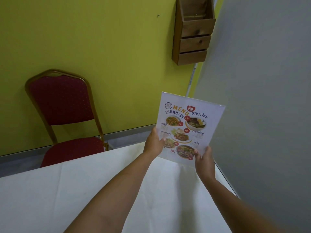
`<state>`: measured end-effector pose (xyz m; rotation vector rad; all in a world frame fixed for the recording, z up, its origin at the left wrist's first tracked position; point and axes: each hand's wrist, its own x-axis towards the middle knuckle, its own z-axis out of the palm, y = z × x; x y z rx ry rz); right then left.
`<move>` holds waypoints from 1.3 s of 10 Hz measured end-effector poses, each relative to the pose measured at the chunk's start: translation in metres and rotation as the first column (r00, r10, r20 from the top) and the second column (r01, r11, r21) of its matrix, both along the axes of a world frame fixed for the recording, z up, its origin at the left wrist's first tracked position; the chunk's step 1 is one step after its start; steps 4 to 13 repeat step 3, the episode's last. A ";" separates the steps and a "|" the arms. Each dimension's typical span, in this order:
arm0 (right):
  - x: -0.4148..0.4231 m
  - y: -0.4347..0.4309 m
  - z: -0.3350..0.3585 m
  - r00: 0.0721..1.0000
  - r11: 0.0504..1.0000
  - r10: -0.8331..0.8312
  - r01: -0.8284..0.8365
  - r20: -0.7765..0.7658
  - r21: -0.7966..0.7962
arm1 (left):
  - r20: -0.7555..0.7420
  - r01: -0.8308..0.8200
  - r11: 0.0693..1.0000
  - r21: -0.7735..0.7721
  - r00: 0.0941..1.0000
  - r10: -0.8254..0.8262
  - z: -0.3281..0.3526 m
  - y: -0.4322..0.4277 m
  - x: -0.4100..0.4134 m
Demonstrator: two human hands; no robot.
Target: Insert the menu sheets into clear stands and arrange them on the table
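A clear stand with a printed menu sheet inside is held upright over the far right part of the white-clothed table. The sheet shows food photos and the word MENU, facing me. My left hand grips its lower left edge, thumb on the front. My right hand grips the lower right corner. The stand's base is hidden behind my hands, so whether it touches the table is unclear.
A red padded chair with a gold frame stands at the table's far left side against a yellow-green wall. A wooden wall rack hangs above. A grey wall runs close along the table's right edge.
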<state>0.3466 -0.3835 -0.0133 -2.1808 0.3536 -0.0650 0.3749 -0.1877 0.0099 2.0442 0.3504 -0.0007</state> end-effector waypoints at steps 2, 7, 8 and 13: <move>-0.005 -0.001 0.006 0.999 0.999 0.031 -0.031 -0.019 0.010 | -0.126 0.195 0.961 0.198 0.977 -0.172 0.000 0.019 -0.015; -0.019 0.000 0.010 0.997 0.999 0.040 -0.042 -0.068 -0.025 | -0.193 0.232 0.897 0.377 0.967 -0.169 0.001 0.026 -0.035; -0.019 0.000 0.010 0.997 0.999 0.040 -0.042 -0.068 -0.025 | -0.193 0.232 0.897 0.377 0.967 -0.169 0.001 0.026 -0.035; -0.019 0.000 0.010 0.997 0.999 0.040 -0.042 -0.068 -0.025 | -0.193 0.232 0.897 0.377 0.967 -0.169 0.001 0.026 -0.035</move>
